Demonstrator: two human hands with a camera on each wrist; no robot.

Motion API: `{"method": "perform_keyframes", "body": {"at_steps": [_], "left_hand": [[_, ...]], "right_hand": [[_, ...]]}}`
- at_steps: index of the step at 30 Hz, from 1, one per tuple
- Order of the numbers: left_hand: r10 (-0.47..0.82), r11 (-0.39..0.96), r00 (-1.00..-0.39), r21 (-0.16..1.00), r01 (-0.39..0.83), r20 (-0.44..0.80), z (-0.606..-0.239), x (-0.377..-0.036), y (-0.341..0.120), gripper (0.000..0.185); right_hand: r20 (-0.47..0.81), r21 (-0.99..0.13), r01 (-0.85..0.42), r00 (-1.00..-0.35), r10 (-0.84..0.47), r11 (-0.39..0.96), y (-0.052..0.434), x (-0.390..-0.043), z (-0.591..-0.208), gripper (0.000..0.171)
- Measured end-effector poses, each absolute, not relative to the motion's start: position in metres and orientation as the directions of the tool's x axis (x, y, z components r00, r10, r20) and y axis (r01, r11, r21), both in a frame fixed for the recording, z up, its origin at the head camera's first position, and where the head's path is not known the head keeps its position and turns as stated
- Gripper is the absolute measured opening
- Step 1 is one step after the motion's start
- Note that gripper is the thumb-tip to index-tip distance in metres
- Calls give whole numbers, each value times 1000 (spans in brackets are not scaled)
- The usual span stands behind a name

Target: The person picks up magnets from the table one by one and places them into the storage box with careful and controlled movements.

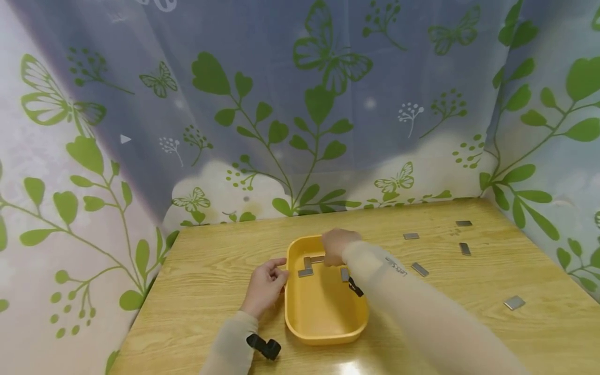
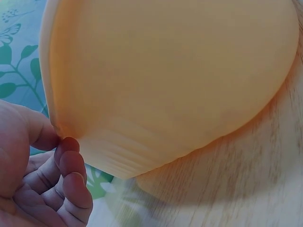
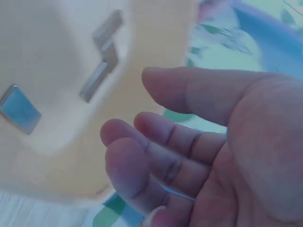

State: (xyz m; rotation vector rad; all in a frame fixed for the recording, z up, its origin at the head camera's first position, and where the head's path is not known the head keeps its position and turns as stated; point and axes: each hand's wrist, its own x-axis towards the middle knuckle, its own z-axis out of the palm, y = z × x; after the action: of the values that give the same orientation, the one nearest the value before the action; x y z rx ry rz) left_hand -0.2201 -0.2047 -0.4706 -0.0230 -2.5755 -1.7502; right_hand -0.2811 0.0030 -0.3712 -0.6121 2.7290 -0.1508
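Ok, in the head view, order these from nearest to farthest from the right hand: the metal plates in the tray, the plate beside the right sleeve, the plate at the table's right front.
1. Metal plates in the tray: inside the yellow tray, just beside the right hand.
2. Plate beside the sleeve: on the table, right of the forearm.
3. Right-front plate: near the table's right edge, farthest.

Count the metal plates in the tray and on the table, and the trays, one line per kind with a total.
Plates in the tray: 4, namely
Plates on the table: 5, namely
Trays: 1
Total: 10
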Motion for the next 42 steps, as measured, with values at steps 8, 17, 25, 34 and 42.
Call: {"method": "perform_keyframes", "body": {"at_steps": [8,17,25,34,42], "left_hand": [[0,363,-999,931,34,37,-473,-221,-206,34],[7,353,-999,935,36,36,-472,-220,-205,33],[6,358,-999,933,41,42,-471,-220,-205,32],[9,345,-999,937,42,41,-471,-220,-205,33],[1,344,-1000,939,13,13,-472,-220,-205,33]], "right_hand": [[-157,-417,-368,-871,-465,831,58,-275,-368,27],[-48,-538,-254,-943,-330,804,140,-264,-390,44],[17,-597,-198,-972,-234,778,187,-253,-416,62],[12,-617,-101,-993,-119,780,221,-243,-436,75],[17,-642,-76,-996,-85,763,226,-238,-462,70]]}}
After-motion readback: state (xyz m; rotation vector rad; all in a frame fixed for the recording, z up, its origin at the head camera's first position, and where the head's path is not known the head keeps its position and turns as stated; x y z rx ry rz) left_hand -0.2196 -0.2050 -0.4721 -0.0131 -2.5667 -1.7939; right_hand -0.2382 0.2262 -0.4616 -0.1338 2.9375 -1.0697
